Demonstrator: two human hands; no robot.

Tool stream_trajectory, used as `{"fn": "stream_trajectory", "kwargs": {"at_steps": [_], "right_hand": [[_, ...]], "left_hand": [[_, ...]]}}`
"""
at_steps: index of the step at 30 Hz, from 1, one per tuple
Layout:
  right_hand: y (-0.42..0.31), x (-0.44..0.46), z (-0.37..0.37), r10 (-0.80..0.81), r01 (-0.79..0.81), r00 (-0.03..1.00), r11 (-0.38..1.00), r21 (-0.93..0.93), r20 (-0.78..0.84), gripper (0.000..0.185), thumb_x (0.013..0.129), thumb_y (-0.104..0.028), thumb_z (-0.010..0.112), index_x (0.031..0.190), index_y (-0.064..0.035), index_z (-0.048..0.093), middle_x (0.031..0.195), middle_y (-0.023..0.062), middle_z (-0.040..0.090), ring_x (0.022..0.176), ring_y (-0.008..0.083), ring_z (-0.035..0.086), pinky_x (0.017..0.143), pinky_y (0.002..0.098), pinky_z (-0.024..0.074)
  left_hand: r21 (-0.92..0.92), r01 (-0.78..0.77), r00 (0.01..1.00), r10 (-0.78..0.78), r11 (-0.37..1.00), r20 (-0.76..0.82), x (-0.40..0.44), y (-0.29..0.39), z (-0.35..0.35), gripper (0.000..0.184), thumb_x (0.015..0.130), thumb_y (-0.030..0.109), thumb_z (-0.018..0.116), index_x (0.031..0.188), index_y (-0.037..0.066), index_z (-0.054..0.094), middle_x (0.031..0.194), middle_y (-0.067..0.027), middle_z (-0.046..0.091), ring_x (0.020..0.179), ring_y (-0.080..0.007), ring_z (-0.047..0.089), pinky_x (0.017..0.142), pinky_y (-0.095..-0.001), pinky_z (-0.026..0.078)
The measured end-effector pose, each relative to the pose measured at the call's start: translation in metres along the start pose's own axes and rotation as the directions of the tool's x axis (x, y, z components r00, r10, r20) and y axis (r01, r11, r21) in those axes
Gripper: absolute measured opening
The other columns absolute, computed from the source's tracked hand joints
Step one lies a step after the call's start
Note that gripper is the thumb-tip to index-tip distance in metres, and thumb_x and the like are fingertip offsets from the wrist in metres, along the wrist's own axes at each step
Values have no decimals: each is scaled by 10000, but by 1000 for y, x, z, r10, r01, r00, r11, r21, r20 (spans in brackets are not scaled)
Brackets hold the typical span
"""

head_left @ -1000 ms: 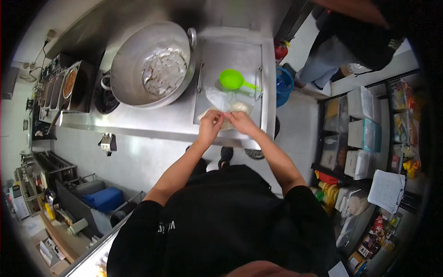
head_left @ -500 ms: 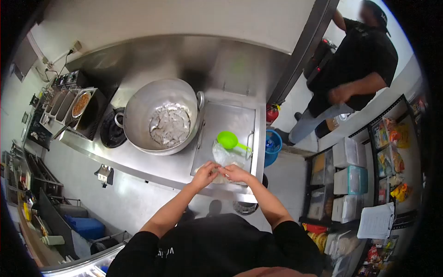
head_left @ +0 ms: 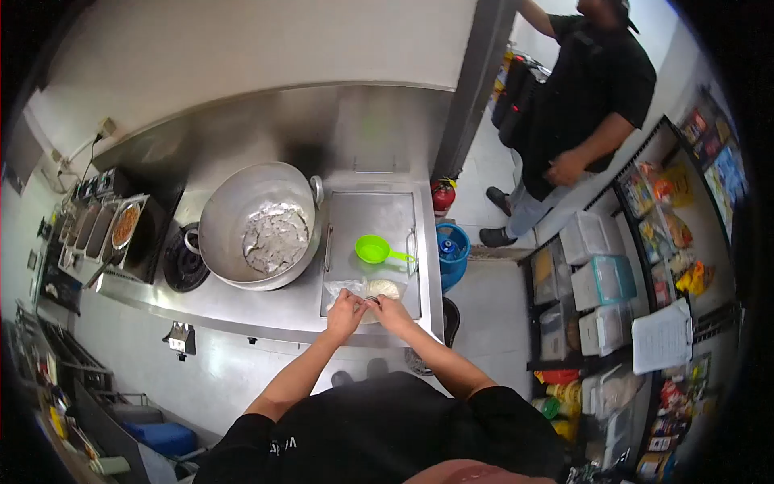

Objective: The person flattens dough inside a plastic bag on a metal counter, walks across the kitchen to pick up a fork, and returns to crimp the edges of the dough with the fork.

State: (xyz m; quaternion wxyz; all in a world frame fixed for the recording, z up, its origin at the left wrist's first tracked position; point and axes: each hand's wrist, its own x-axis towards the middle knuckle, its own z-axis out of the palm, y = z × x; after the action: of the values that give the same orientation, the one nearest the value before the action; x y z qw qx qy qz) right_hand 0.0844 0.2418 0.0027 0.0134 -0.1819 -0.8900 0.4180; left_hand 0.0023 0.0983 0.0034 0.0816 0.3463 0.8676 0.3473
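Both hands meet at a clear plastic bag (head_left: 385, 288) with pale, whitish contents, at the front of the steel counter. My left hand (head_left: 345, 315) is closed, its fingers pinching the near edge of the bag. Close beside it, my right hand (head_left: 391, 314) pinches the same edge; the fingertips nearly touch, and exactly what lies between them is too small to see. A bright green scoop (head_left: 372, 249) rests just beyond the bag, its handle pointing right. To the left stands a large metal pot (head_left: 218, 218) with a crumpled, silvery-grey mass at its bottom.
A black burner (head_left: 184, 266) and food containers (head_left: 126, 226) lie left of the pot. Right of the counter are a blue gas cylinder (head_left: 453, 256) and a fire extinguisher (head_left: 443, 197). A person (head_left: 592, 89) stands beyond. Shelves with plastic boxes (head_left: 603, 278) line the right.
My view has shifted. The bag now lies flatter and more spread out between my hands, apart from the scoop. The other person's lower arm has come down a little.
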Motion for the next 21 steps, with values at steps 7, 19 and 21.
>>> {"fn": "stream_trajectory", "kwargs": {"at_steps": [7,19,21], "right_hand": [[-2,-1,15,72,-79,989,996,-51,-128,510,940,-425,475,879,62,610,811,295,628,802,439,624,725,477,492],[-1,-2,18,69,-75,994,995,-72,-88,546,926,-483,480,821,36,613,816,282,630,791,437,618,711,480,479],[-6,-5,22,106,-119,984,990,-81,-141,550,930,-482,474,802,36,606,812,284,627,806,439,617,718,481,479]], "left_hand": [[-66,12,1000,-11,998,12,7,-7,-2,242,780,287,724,784,47,693,891,-110,567,745,-282,617,679,-400,508],[-195,-99,994,88,976,-62,7,-14,-4,171,745,186,747,780,27,694,862,-133,576,696,-273,611,668,-377,507],[-144,-83,989,64,986,-131,-4,-8,-7,176,752,199,741,776,30,698,851,-136,575,689,-281,612,669,-382,506]]}}
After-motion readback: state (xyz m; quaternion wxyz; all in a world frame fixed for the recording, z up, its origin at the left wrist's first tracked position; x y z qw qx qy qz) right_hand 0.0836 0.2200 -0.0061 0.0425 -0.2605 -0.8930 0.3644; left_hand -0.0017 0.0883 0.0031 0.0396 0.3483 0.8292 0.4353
